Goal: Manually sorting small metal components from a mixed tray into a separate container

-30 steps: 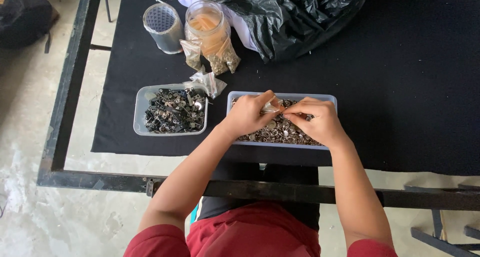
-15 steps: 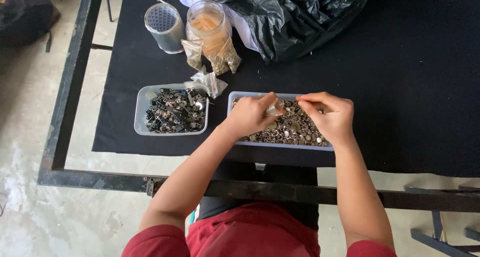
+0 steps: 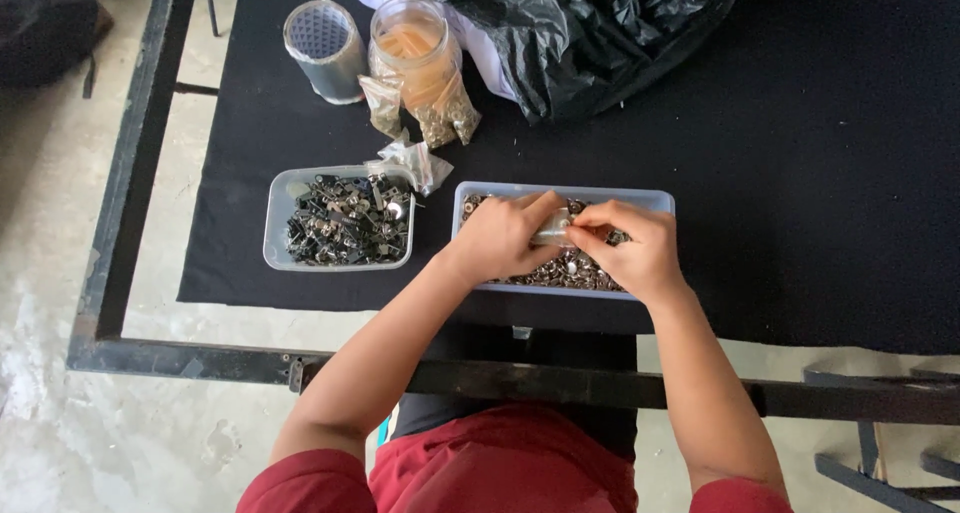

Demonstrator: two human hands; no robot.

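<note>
My left hand (image 3: pixel 503 235) and my right hand (image 3: pixel 630 245) meet over a clear plastic tray (image 3: pixel 562 193) filled with several small metal rings and fasteners (image 3: pixel 552 271). Between the fingertips of both hands is a small clear plastic bag (image 3: pixel 553 230); the left hand pinches it from the left, and the right hand's fingers touch its right end. Whether a piece sits between the right fingers I cannot tell. To the left stands a second clear tray (image 3: pixel 280 221) holding dark metal parts (image 3: pixel 345 221).
Both trays rest on a black cloth (image 3: pixel 800 193) over a black metal frame table (image 3: pixel 130 213). Behind stand a grey cup (image 3: pixel 322 37), a jar with orange contents (image 3: pixel 412 45), small filled bags (image 3: pixel 448 121) and a crumpled black plastic sheet (image 3: pixel 600 33). Concrete floor lies at the left.
My right hand moved out to the right over the tray, then came back left to meet the left hand at the small bag. The left hand stayed in place.
</note>
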